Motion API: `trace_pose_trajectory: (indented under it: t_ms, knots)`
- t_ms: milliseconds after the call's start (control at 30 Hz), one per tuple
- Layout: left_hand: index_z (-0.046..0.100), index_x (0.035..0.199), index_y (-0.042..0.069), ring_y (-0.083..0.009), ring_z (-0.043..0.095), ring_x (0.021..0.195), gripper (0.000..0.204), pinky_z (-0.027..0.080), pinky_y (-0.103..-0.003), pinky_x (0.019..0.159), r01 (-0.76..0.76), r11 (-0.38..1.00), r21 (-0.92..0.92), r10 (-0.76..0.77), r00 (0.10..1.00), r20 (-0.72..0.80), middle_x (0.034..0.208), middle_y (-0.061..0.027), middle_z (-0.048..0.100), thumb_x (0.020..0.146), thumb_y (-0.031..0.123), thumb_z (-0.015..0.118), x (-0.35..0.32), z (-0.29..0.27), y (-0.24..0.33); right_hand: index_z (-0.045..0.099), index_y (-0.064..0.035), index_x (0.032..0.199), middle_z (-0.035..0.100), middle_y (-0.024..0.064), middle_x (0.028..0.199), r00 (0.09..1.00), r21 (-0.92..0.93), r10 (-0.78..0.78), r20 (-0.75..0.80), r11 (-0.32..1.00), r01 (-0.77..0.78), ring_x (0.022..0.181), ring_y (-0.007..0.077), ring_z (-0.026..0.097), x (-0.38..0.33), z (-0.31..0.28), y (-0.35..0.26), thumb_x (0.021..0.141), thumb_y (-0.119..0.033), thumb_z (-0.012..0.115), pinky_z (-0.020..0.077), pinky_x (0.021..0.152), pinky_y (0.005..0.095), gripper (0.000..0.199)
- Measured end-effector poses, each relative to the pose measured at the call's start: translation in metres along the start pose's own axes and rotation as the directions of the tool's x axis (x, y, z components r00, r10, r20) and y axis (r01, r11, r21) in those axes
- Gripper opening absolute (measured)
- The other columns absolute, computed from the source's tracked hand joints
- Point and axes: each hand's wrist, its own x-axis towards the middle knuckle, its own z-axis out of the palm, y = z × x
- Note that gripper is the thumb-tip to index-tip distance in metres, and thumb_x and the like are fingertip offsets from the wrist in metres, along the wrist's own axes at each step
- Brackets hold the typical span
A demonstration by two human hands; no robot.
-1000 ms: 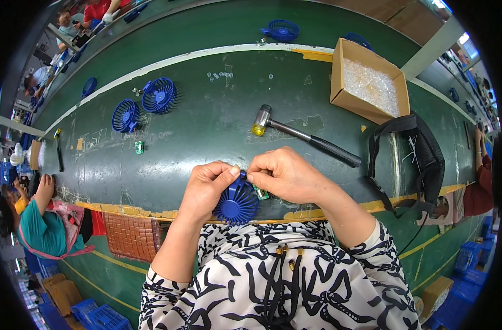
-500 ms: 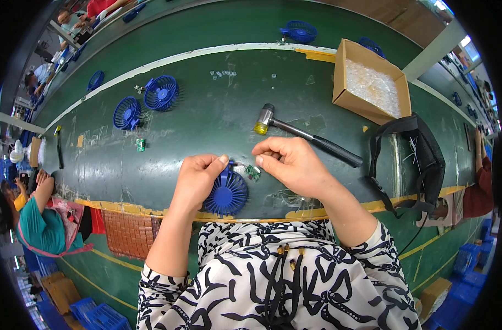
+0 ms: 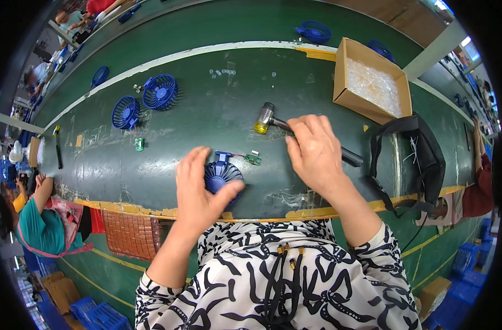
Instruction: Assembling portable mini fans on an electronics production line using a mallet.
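Note:
My left hand (image 3: 196,190) curls around a round blue fan housing (image 3: 222,175) near the table's front edge, thumb across its near side. A short wire joins the housing to a small green circuit board (image 3: 253,159) lying just right of it. To the right, my right hand (image 3: 317,151) is closed over the black handle of a hammer (image 3: 352,157), partly hiding it. The hammer's head, with a yellow face, points to the far left and rests on the table.
Two blue fan housings (image 3: 160,92) and a loose circuit board (image 3: 140,144) lie at left. Small clear pieces (image 3: 222,72) are scattered farther back. At right stand a cardboard box (image 3: 339,82) of clear parts and a black bag (image 3: 435,159). More blue housings sit on the strip beyond the white edge.
My right hand has left the circuit board and moved right onto the hammer handle. My left hand has shifted from the housing's top to its side; the housing has moved slightly away from me.

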Motion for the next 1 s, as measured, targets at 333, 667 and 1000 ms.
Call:
trace_pose_trajectory:
  t_ms: [333,667,1000]
  knots:
    - [0.023,0.148,-0.009,-0.0394,0.045,0.125,0.113,0.032,-0.05,0.108,0.08,0.996,0.047,-0.083,0.994,0.065,0.134,-0.0241,0.049,0.065,0.028,0.091,-0.008,0.015,0.016,0.055,-0.0003,0.094,0.059,0.0189,0.088,0.971,0.244,-0.026,0.237,0.969,-0.033,0.082,0.0395,0.061,0.0,-0.012,-0.001,0.089,-0.012,0.066,0.0501,0.071,0.0487,0.017]
    - [0.018,0.148,-0.011,-0.0394,0.045,0.125,0.118,0.032,-0.049,0.108,0.078,0.996,0.032,-0.079,0.996,0.049,0.136,-0.0245,0.048,0.063,0.027,0.092,-0.005,0.023,0.018,0.058,-0.0007,0.103,0.063,0.0147,0.075,0.972,0.251,-0.164,0.17,0.961,0.119,0.064,0.0368,0.065,-0.015,-0.005,-0.028,0.087,-0.006,0.067,0.0503,0.054,0.0449,0.019]
    - [0.019,0.148,-0.01,-0.0405,0.045,0.124,0.117,0.032,-0.05,0.108,0.13,0.991,0.045,-0.133,0.989,0.069,0.134,-0.026,0.048,0.063,0.027,0.091,-0.011,0.023,0.014,0.059,0.0028,0.125,0.055,0.0088,0.076,0.928,0.2,-0.367,-0.062,0.907,0.372,0.059,0.0241,0.059,-0.018,-0.005,-0.034,0.079,-0.003,0.068,0.0487,0.051,0.0352,0.047]
